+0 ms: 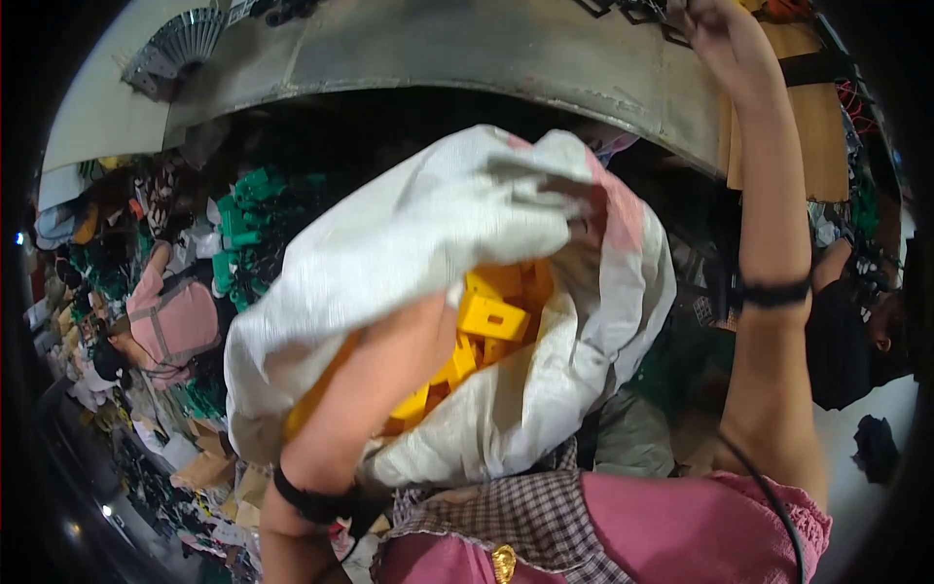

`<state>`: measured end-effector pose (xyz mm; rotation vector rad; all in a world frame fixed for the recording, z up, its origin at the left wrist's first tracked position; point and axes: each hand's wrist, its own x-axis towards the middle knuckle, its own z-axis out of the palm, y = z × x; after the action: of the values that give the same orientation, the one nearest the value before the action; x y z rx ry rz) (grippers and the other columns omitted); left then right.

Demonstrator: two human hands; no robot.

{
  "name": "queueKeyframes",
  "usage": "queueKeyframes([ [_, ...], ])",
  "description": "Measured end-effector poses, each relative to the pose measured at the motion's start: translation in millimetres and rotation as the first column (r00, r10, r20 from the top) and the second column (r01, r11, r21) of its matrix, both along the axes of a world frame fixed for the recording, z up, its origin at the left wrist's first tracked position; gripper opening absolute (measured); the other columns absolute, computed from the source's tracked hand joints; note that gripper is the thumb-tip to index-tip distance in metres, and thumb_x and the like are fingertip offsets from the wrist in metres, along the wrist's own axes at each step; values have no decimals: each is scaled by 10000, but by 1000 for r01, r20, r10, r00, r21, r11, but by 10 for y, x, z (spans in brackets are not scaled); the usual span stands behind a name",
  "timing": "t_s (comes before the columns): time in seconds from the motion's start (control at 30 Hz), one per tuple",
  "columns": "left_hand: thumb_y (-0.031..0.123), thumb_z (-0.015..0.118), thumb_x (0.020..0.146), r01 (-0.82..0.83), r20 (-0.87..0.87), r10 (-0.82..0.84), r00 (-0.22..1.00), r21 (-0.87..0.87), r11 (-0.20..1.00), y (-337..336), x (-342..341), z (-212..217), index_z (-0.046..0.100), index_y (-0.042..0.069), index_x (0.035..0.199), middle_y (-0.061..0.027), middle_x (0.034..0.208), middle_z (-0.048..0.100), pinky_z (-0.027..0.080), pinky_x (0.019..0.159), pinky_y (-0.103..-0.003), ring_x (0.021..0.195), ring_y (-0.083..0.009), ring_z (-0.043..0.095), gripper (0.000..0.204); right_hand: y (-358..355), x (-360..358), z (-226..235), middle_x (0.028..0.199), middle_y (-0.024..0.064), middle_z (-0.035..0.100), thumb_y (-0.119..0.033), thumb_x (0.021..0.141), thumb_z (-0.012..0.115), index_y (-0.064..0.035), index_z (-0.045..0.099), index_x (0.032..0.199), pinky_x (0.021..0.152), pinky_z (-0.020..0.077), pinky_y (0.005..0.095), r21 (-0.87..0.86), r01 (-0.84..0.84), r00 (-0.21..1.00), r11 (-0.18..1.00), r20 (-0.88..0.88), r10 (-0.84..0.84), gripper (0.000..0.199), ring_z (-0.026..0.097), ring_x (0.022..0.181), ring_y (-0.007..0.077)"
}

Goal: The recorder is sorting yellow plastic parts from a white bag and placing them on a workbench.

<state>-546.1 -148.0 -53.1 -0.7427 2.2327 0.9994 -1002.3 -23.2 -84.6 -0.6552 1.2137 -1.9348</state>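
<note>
A large white woven sack (418, 234) with a pink stripe stands open in front of me. Inside it lie several yellow plastic parts (494, 318), block-shaped, one with a slot in its face. My left forearm reaches over the near rim, and my left hand (446, 310) is in the sack's mouth beside these parts; its fingers are hidden and blurred. Stretched far forward, my right hand (708, 27) is at the upper edge over the metal table, its fingers curled. Dark angular pieces (637, 12) lie next to its fingertips; what it grips cannot be made out.
A grey metal table (467, 54) spans the far side, with a fan-shaped row of metal pieces (180, 47) at its left. Green parts (248, 219) are heaped left of the sack. A person in pink (175, 326) is farther left, and cardboard (817, 127) stands at right.
</note>
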Motion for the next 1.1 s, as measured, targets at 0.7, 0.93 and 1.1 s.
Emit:
queueKeyframes([
  [0.7,111,639,777,437,-429,-473,769,-186,880,667,792,-492,690,63,975,-108,975,617,477,869,-439,1019,-299,559,210,652,3283,-731,1384,95,559,-395,898,600,-172,551,1371,1095,388,382,936,344,22,-77,75,997,525,498,1312,272],
  [0.93,442,535,962,-71,-110,96,989,207,976,655,890,-115,576,81,1349,-154,1417,538,318,1128,-371,1318,-318,483,531,1207,3282,633,1323,82,600,-552,681,798,-162,604,1314,1064,405,371,854,391,342,343,-481,807,769,535,1236,294],
  [1.1,592,699,807,-105,99,68,993,444,890,539,1111,186,589,36,1316,-201,1349,569,434,1016,-379,1190,-332,579,762,1041,3768,881,1207,97,677,-545,754,766,-66,641,1254,1059,422,346,995,95,583,41,-89,808,704,612,1148,293],
])
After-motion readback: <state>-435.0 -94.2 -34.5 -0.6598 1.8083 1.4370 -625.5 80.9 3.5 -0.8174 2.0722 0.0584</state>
